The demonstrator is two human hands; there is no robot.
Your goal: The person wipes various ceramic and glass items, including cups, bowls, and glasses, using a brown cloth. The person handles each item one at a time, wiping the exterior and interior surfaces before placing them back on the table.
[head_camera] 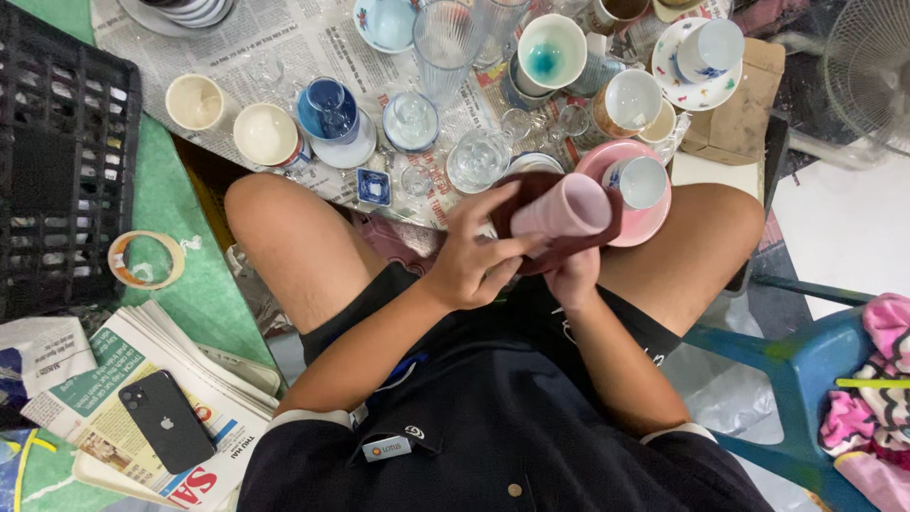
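pink ceramic, by the look of it: the pink cup [566, 209] you hold lies on its side above your lap, mouth turned away from you toward the crockery, and wrapped around its near end in a dark maroon cloth [531, 194]. your right hand [572, 277] is clamped up from below on the cloth-covered base. your left hand [474, 256] has its fingers spread and pressed on the cloth at the cup's side, closed on it rather than open

judge it light, stiff and brittle; a knock against the pink saucer [633, 220] just beside it could chip the rim. glaze is likely slick, so the cloth gives you the better grip. take hold around the body or the base, not by the thin lip

counting what shows:
- one pink cup and one cloth in your hands
- one pink saucer with one small white cup [640, 180] standing on it
- two cream cups [194, 100] near the black crate [62, 161]
- one blue cup [327, 106] on a white saucer
- one cup with a teal inside [552, 52]
- several clear glasses [442, 43], too crowded to count surely
- one roll of tape [146, 259]
- one black phone [164, 420] on a stack of newspapers [114, 379]

all the crockery stands on newspaper spread before your knees
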